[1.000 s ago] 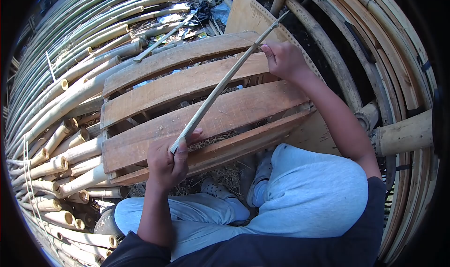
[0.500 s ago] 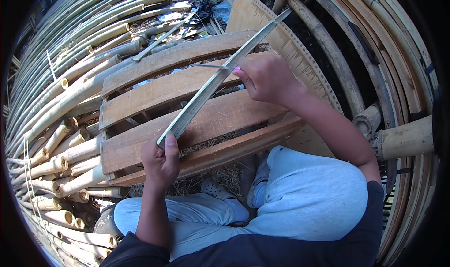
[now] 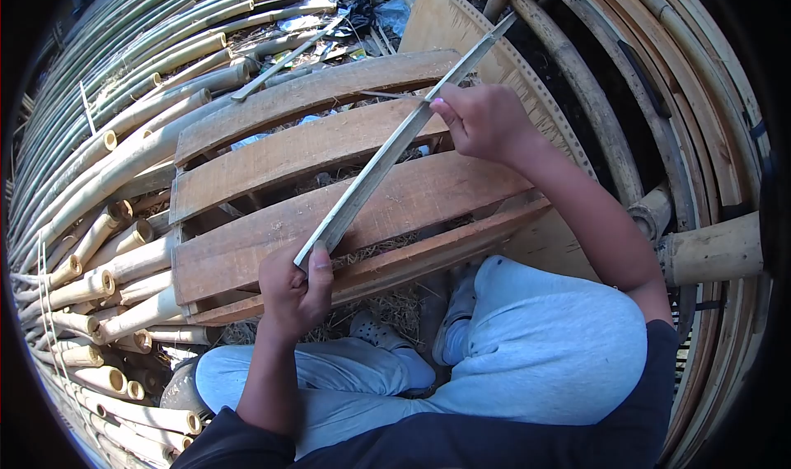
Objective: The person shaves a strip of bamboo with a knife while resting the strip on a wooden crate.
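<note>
A long split bamboo strip (image 3: 375, 172) slants across the wooden slatted bench (image 3: 305, 210), from lower left to upper right. My left hand (image 3: 295, 292) is closed round its lower end, thumb on top. Against the strip's upper part, my right hand (image 3: 486, 119) is closed on a knife (image 3: 391, 95); its thin blade crosses the strip and points left, and a bit of pink shows at the fingers. Most of the knife's handle is hidden in the fist.
Many bamboo poles (image 3: 136, 266) are stacked at the left. A thin plywood sheet (image 3: 527, 78) leans behind the bench. Curving poles and boards (image 3: 606, 123) line the right side, with a thick bamboo piece (image 3: 713, 249). Plastic litter (image 3: 394, 14) lies beyond the bench.
My right hand first came down the strip towards me with the knife, then moved slightly back up and right. The strip's lower end shifted left, then back right with my left hand.
</note>
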`<state>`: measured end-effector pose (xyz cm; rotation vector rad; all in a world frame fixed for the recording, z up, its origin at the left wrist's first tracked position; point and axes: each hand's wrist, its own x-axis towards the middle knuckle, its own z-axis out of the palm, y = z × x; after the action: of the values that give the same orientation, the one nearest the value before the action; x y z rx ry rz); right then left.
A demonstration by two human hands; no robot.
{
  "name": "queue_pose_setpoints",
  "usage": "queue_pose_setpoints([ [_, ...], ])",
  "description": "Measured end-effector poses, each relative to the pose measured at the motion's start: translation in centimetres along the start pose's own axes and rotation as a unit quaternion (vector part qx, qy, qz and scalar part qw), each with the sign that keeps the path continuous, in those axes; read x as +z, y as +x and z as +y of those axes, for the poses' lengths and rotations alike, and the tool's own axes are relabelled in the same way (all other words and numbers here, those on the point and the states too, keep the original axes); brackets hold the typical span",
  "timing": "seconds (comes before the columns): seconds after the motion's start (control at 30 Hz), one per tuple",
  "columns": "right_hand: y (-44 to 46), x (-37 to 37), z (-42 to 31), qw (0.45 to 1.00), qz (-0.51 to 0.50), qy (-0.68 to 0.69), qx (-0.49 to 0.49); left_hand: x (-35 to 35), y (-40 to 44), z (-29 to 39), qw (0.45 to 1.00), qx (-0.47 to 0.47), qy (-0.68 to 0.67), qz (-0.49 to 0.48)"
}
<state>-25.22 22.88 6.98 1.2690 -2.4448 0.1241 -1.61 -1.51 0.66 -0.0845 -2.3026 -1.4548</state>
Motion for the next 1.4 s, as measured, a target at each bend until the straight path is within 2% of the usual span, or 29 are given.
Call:
queue_pose_setpoints([
  [0.07, 0.3, 0.8, 6.0, 0.994, -0.016, -0.059, 0.094, -0.2, 0.1, 0.4, 1.000, -0.001, 0.011, -0.009],
  [0.17, -0.1, 1.3, 8.7, 0.988, 0.004, -0.103, 0.116, -0.3, 0.0, -0.1, 1.000, 0.012, 0.020, -0.017],
  [0.2, 0.1, 1.0, 7.0, 0.988, 0.006, -0.104, 0.114, -0.3, 0.0, -0.4, 0.999, 0.025, 0.016, -0.021],
  [0.27, 0.2, 0.1, 2.0, 1.000, 0.004, -0.028, 0.013, -0.6, 0.1, 0.3, 1.000, 0.021, 0.015, -0.016],
  [0.3, 0.3, -0.1, 2.0, 1.000, 0.004, -0.028, 0.012, -0.6, 0.2, 0.5, 1.000, 0.016, 0.016, -0.011],
  [0.37, 0.1, -0.3, 2.0, 0.997, -0.003, 0.025, -0.078, -0.4, 0.2, 0.3, 0.999, 0.032, 0.024, -0.013],
  [0.4, 0.4, 0.1, 3.7, 0.999, 0.015, -0.004, -0.032, -0.3, 0.1, 0.3, 0.998, 0.047, 0.032, -0.017],
  [0.43, 0.6, 0.6, 6.4, 0.999, 0.014, -0.003, -0.031, -0.3, 0.2, 0.4, 0.998, 0.046, 0.032, -0.018],
  [0.47, 0.7, 1.1, 9.4, 0.998, 0.011, -0.058, 0.027, -0.2, 0.3, 0.6, 0.998, 0.055, 0.027, -0.019],
  [0.5, 1.3, 0.5, 9.8, 0.990, 0.010, -0.113, 0.084, -0.1, 0.4, 0.8, 0.997, 0.065, 0.021, -0.019],
  [0.53, 1.2, 0.5, 9.6, 0.990, 0.009, -0.114, 0.085, 0.0, 0.3, 0.8, 0.997, 0.065, 0.020, -0.020],
  [0.63, 1.6, -0.1, 5.4, 0.996, -0.003, -0.078, 0.044, -0.1, 0.4, 0.6, 0.996, 0.085, 0.018, 0.006],
  [0.7, 1.3, -1.3, 1.0, 0.997, -0.027, 0.000, -0.075, -0.3, 0.4, 0.5, 0.996, 0.081, 0.021, -0.013],
  [0.77, 1.1, -1.0, 2.7, 0.996, -0.045, -0.006, -0.075, -0.1, 0.4, 0.6, 0.996, 0.084, 0.021, -0.021],
  [0.83, 1.2, 0.7, 8.1, 0.999, 0.002, -0.044, 0.002, 0.1, 0.6, 0.7, 0.995, 0.092, 0.020, -0.027],
  [0.87, 1.1, 0.7, 10.3, 0.999, -0.011, -0.041, 0.009, 0.2, 0.7, 0.7, 0.993, 0.110, 0.030, -0.037],
  [0.9, 1.3, 0.6, 9.6, 0.999, -0.011, -0.042, 0.007, 0.3, 0.7, 0.6, 0.990, 0.127, 0.041, -0.045],
  [0.97, 1.2, 0.4, 6.6, 0.997, 0.004, -0.076, 0.034, -0.2, 0.1, 0.7, 0.994, 0.090, 0.051, -0.047],
  [1.0, 0.9, 0.2, 5.0, 0.999, 0.004, -0.045, -0.009, -0.5, 0.1, 0.3, 0.996, 0.077, 0.034, -0.028],
  [1.03, 0.8, -0.3, 4.2, 0.999, 0.004, -0.047, -0.011, -0.6, 0.0, 0.1, 0.998, 0.064, 0.016, -0.008],
  [1.1, 0.5, -1.0, 3.1, 0.996, -0.014, -0.008, -0.083, -0.7, 0.2, 0.4, 0.998, 0.051, 0.028, -0.020],
  [1.2, 0.7, 0.8, 9.7, 0.999, -0.007, -0.049, -0.017, 0.0, 0.4, 0.7, 0.994, 0.105, 0.028, -0.021],
  [1.3, 1.1, 0.9, 9.6, 0.997, -0.002, -0.077, 0.020, 0.1, 0.5, 0.6, 0.993, 0.113, 0.030, -0.034],
  [1.4, 1.2, -0.9, 4.6, 0.995, -0.025, -0.050, -0.077, -0.6, 0.2, 0.2, 0.996, 0.084, 0.028, -0.011],
])
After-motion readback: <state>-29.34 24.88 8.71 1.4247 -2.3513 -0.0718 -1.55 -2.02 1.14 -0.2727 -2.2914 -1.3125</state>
